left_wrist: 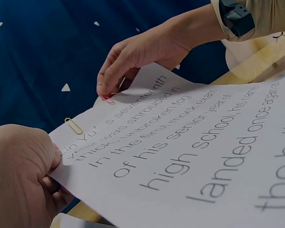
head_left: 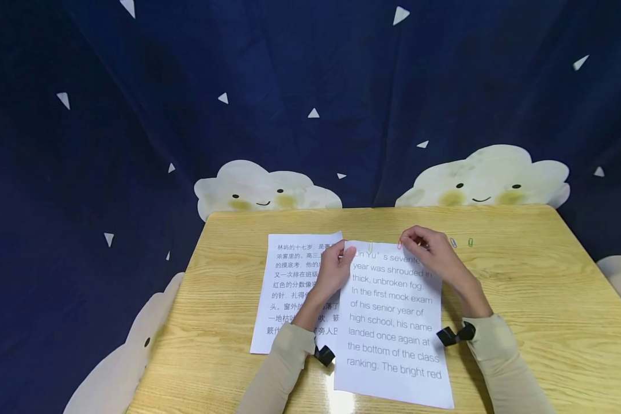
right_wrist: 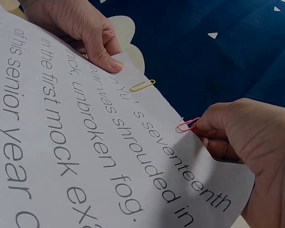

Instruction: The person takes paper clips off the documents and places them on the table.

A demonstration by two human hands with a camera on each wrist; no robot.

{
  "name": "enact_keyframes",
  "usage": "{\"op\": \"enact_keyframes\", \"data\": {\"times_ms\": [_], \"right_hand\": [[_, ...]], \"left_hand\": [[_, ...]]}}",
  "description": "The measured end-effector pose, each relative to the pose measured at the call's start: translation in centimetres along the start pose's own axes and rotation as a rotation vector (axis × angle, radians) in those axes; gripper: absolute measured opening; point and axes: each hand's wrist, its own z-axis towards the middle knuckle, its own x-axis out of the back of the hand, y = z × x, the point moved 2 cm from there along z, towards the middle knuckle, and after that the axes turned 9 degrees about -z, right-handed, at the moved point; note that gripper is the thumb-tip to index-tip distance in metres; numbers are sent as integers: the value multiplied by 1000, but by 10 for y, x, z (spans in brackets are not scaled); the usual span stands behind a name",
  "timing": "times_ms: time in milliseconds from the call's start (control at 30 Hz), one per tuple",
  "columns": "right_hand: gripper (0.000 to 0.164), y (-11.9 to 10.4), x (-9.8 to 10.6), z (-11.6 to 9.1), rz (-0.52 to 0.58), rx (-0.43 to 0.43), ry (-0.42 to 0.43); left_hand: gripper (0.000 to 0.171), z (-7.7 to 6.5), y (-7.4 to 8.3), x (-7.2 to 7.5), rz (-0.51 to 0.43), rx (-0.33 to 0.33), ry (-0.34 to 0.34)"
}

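Observation:
A printed English sheet (head_left: 393, 322) is held up at its top edge. My left hand (head_left: 335, 267) pinches its upper left corner, thumb on the printed face. A yellow paper clip (right_wrist: 143, 86) sits on the top edge, just right of that thumb. Farther along the same edge, my right hand (head_left: 432, 253) pinches a red paper clip (right_wrist: 187, 125), whose loop overlaps the paper in the right wrist view. The right fingers behind the sheet are partly hidden.
A second sheet with Chinese print (head_left: 282, 293) lies on the wooden table (head_left: 212, 322), partly under the left arm. A purple paper clip (head_left: 453, 242) and a green paper clip (head_left: 470, 242) lie beyond the right hand. A dark blue curtain (head_left: 290, 69) hangs behind the table.

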Motion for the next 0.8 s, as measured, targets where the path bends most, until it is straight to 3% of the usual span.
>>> {"op": "enact_keyframes", "data": {"times_ms": [533, 800], "right_hand": [[9, 1, 0, 2, -1, 31, -46], [10, 3, 1, 1, -31, 17, -98]], "left_hand": [[20, 1, 2, 1, 15, -30, 28], [22, 3, -3, 1, 8, -48, 7]]}}
